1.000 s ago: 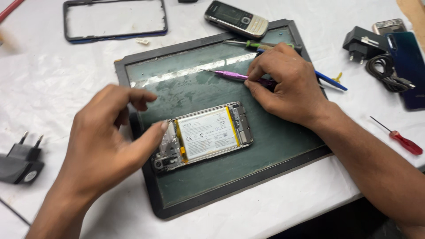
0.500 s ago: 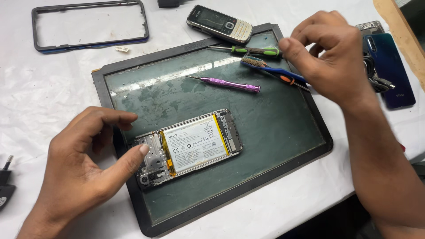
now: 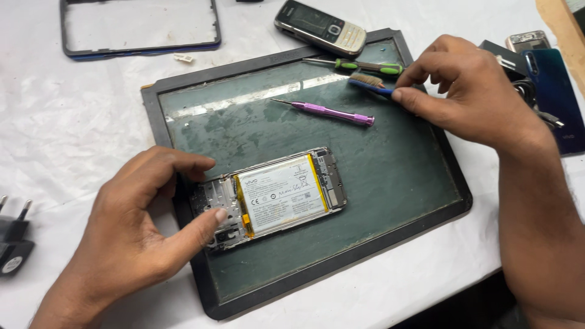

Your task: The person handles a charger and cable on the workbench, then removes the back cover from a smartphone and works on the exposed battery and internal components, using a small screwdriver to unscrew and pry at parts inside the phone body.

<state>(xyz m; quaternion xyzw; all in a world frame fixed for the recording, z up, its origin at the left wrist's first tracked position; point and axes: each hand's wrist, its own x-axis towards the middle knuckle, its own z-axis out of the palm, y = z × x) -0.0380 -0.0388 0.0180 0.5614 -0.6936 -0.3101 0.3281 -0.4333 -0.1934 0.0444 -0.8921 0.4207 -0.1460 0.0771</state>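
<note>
Pinching the blue handle of a small bristle brush [image 3: 367, 83] between thumb and fingertips, the right hand [image 3: 472, 91] has its grip closed on that tool at the far right edge of the dark green work mat with a raised black frame [image 3: 304, 256], the bristle head pointing left toward the mat's middle. The left hand [image 3: 137, 228] grasps nothing: its grip is loose, thumb pressed on the near left end of the opened smartphone body with silver frame and exposed white battery [image 3: 277, 195], fingers curled at its far left corner, steadying it flat on the mat. The phone lies in the mat's near left part, its long axis running left to right with a slight tilt, the right end a little farther from the person; the circuit-board end points left, under the thumb. Judging by the scene, disassembly is well along: the back cover is off and the battery is bared, while the battery and board remain seated. Between the hands lies a purple-handled precision screwdriver [image 3: 326, 112], tip to the left, apart from both; a green-handled screwdriver [image 3: 359, 65] rests beyond the brush. Off the mat, on the white-covered counter [image 3: 73, 122], sit a grey keypad phone [image 3: 320, 27], an empty black phone frame [image 3: 140, 27], a glossy blue phone back cover [image 3: 557, 91] and a black plug adapter [image 3: 13, 247].
</note>
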